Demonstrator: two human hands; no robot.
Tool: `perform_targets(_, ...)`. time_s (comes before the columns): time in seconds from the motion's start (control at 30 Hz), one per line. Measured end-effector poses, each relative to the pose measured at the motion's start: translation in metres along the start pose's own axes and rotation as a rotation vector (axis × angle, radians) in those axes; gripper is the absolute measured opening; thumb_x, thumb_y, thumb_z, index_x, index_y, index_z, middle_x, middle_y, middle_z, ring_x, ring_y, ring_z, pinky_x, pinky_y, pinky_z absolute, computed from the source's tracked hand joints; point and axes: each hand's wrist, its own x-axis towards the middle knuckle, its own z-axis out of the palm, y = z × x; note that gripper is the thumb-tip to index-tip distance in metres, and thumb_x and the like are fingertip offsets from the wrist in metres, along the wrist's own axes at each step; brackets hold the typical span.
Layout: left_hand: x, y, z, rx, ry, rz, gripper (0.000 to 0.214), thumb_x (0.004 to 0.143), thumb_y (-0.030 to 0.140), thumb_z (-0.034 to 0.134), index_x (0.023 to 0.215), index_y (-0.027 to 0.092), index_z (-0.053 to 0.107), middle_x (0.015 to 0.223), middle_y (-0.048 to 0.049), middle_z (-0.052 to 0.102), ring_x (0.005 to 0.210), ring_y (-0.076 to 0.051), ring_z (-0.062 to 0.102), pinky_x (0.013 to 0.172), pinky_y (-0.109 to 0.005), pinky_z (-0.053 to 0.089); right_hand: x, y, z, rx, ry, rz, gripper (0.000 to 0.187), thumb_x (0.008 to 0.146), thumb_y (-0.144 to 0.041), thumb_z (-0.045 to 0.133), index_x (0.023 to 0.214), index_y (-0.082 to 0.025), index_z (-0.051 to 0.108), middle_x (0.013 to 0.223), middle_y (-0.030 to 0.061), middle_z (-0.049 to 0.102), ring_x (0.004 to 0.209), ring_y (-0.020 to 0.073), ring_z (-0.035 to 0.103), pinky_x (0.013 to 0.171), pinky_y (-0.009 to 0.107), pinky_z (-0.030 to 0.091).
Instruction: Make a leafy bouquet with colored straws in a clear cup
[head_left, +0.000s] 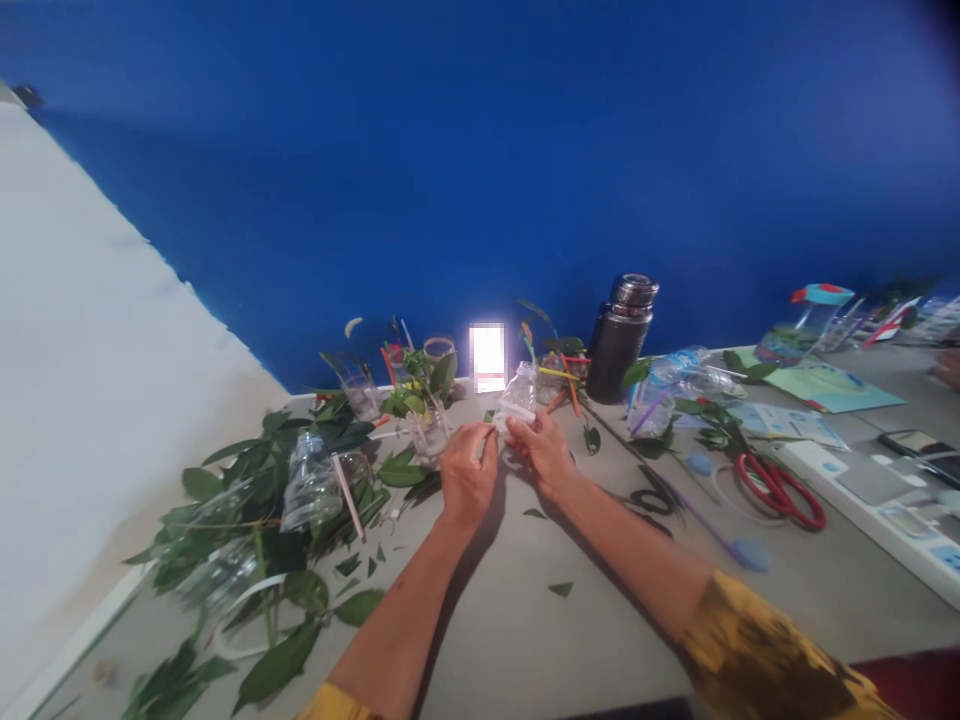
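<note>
Near the middle of the table, my right hand (pixel 546 458) is closed around a clear plastic bottle top (pixel 520 386), with a white strip across its lower part. Close beside it, my left hand (pixel 466 474) has its fingers pinched together at the bottle's left edge; what they hold, if anything, is too small to make out. A clear cup with leaves and straws (pixel 429 432) stands just left of my left hand. Small cut leaf pieces (pixel 561 589) lie on the table below my hands.
Leafy branches (pixel 255 470) and clear plastic bottles (pixel 309 490) crowd the left side. Behind my right hand stands a dark thermos (pixel 619 340). Red-handled scissors (pixel 780 492), black-handled scissors (pixel 651 505) and a white power strip (pixel 877 515) lie to the right. A blue wall (pixel 480 160) rises behind.
</note>
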Motion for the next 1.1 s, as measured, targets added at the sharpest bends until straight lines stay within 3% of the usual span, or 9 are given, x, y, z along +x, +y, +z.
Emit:
perform_targets(0.23,-0.002,-0.002,0.001,0.029,-0.038,-0.043,0.018,0.102,0.022,0.06,0.096,0.019,0.076,0.094,-0.0089,0.08,0.088,-0.022,0.075,0.086,-0.034,0.057,-0.003,-0.001,0.003,-0.05,0.079,-0.036,0.055,0.062,-0.049,0.093,0.102,-0.023,0.066,0.088,0.0019,0.074,0.077,0.0175,0.069,0.065,0.029,0.055)
perform_targets(0.37,-0.004,0.001,0.001,0.228,-0.094,0.007,0.02,0.104,0.02,0.056,0.098,0.018,0.075,0.096,-0.0101,0.08,0.087,-0.023,0.075,0.082,-0.033,0.053,-0.007,-0.004,0.005,-0.098,0.097,-0.058,0.054,0.062,-0.048,0.092,0.1,-0.021,0.066,0.087,0.003,0.074,0.073,0.0175,0.067,0.064,0.03,0.053)
perform_targets(0.5,-0.005,0.011,-0.002,0.483,-0.17,0.036,0.026,0.105,0.021,0.053,0.087,0.019,0.072,0.081,-0.0084,0.076,0.074,-0.023,0.071,0.071,-0.033,0.045,-0.011,-0.007,0.006,-0.134,0.114,-0.079,0.056,0.061,-0.049,0.092,0.1,-0.019,0.067,0.084,0.0033,0.075,0.074,0.0197,0.068,0.066,0.032,0.055)
perform_targets(0.6,-0.003,0.017,-0.004,0.551,-0.214,0.027,0.027,0.105,0.022,0.053,0.083,0.02,0.069,0.075,-0.0082,0.072,0.07,-0.024,0.068,0.069,-0.034,0.042,-0.014,-0.008,0.008,-0.162,0.148,-0.067,0.057,0.059,-0.049,0.092,0.1,-0.019,0.066,0.082,0.0028,0.075,0.075,0.0213,0.069,0.067,0.033,0.056)
perform_targets(0.77,-0.001,0.012,0.0,0.479,-0.24,-0.1,0.021,0.101,0.018,0.054,0.085,0.02,0.066,0.082,-0.009,0.073,0.078,-0.025,0.069,0.076,-0.035,0.046,-0.014,-0.006,0.009,-0.152,0.161,-0.024,0.058,0.059,-0.05,0.093,0.1,-0.019,0.066,0.084,0.0016,0.074,0.073,0.0182,0.068,0.065,0.03,0.057)
perform_targets(0.9,-0.002,-0.001,0.004,0.227,-0.139,-0.208,0.011,0.096,0.015,0.057,0.094,0.021,0.066,0.09,-0.0066,0.075,0.085,-0.023,0.071,0.08,-0.033,0.051,-0.008,-0.005,0.005,-0.12,0.141,0.089,0.059,0.06,-0.051,0.093,0.101,-0.021,0.065,0.082,-0.0019,0.069,0.063,0.0132,0.063,0.054,0.026,0.051)
perform_targets(1.0,-0.003,-0.006,0.004,0.069,-0.082,-0.16,0.012,0.095,0.016,0.058,0.097,0.021,0.068,0.092,-0.0063,0.076,0.087,-0.022,0.072,0.083,-0.033,0.054,-0.005,-0.005,0.004,-0.101,0.126,0.071,0.055,0.062,-0.05,0.093,0.1,-0.021,0.066,0.082,-0.0016,0.069,0.061,0.0119,0.061,0.053,0.025,0.051)
perform_targets(1.1,-0.003,-0.004,0.003,0.093,-0.111,-0.062,0.015,0.098,0.017,0.058,0.097,0.021,0.072,0.095,-0.0083,0.078,0.089,-0.023,0.073,0.086,-0.035,0.054,-0.005,-0.005,0.003,-0.118,0.155,0.015,0.056,0.061,-0.051,0.093,0.099,-0.02,0.067,0.082,-0.0002,0.068,0.063,0.0134,0.061,0.053,0.027,0.051)
